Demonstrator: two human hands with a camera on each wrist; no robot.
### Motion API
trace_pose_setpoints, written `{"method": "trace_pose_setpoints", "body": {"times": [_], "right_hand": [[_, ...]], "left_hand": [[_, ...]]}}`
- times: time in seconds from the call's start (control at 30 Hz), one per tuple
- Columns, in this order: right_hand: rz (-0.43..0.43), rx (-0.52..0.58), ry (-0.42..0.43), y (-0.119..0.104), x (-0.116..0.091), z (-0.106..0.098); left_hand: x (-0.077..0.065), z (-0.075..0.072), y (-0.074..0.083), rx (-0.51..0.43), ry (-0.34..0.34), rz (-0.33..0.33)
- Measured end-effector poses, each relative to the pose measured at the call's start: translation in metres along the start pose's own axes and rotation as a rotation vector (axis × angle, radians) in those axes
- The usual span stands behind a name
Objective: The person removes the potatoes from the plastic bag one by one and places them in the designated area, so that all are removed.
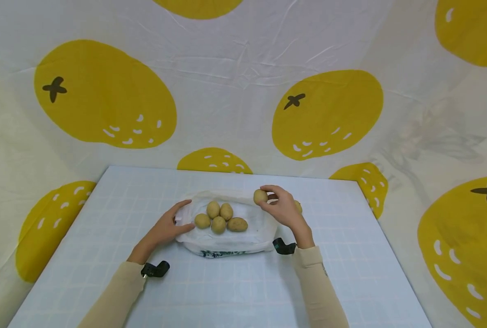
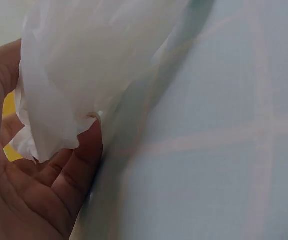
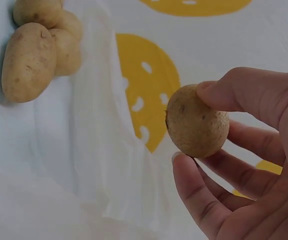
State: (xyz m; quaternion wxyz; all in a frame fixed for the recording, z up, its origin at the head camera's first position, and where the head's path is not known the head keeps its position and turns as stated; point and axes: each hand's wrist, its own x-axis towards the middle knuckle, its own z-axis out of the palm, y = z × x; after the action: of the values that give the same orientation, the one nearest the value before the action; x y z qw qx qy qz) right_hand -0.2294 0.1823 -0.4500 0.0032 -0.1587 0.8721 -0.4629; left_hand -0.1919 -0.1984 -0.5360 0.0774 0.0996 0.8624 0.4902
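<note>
A white plastic bag (image 1: 260, 232) lies spread open on the table, and several potatoes (image 1: 218, 224) are clustered in it left of its middle. My left hand (image 1: 166, 226) is at the bag's left end, thumb and fingers curved round its edge; the crumpled film (image 2: 98, 60) sits between them in the left wrist view. Above the bag's right rim, my right hand (image 1: 282, 207) pinches a small round potato (image 3: 196, 122) between thumb and fingertips. Another yellowish round thing (image 1: 298, 207) shows partly behind the right hand.
The table (image 1: 227, 291) has a pale checked cover. Behind it and at both sides hangs a white cloth (image 1: 223, 105) printed with big yellow fruit. A dark wrist camera (image 1: 156, 269) is on the left wrist, another (image 1: 284, 246) on the right.
</note>
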Motion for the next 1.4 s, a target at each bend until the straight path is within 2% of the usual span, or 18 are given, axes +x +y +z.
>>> {"method": "trace_pose_setpoints", "body": {"times": [0.23, 0.53, 0.73, 1.0, 1.4], "right_hand": [[0.028, 0.003, 0.028, 0.004, -0.005, -0.006], [0.048, 0.007, 0.061, 0.015, -0.011, -0.019], [0.092, 0.015, 0.094, 0.023, -0.017, -0.029], [0.159, 0.029, 0.151, 0.043, -0.026, -0.043], [0.275, 0.042, 0.226, 0.065, -0.042, -0.062]], "left_hand": [[0.005, 0.000, -0.005, 0.054, -0.067, -0.044], [0.000, -0.001, -0.003, 0.097, -0.106, 0.043], [0.000, 0.000, -0.002, 0.063, -0.105, 0.053], [-0.001, -0.001, -0.002, 0.010, -0.120, 0.000], [-0.001, -0.001, -0.004, -0.009, -0.142, 0.010]]}}
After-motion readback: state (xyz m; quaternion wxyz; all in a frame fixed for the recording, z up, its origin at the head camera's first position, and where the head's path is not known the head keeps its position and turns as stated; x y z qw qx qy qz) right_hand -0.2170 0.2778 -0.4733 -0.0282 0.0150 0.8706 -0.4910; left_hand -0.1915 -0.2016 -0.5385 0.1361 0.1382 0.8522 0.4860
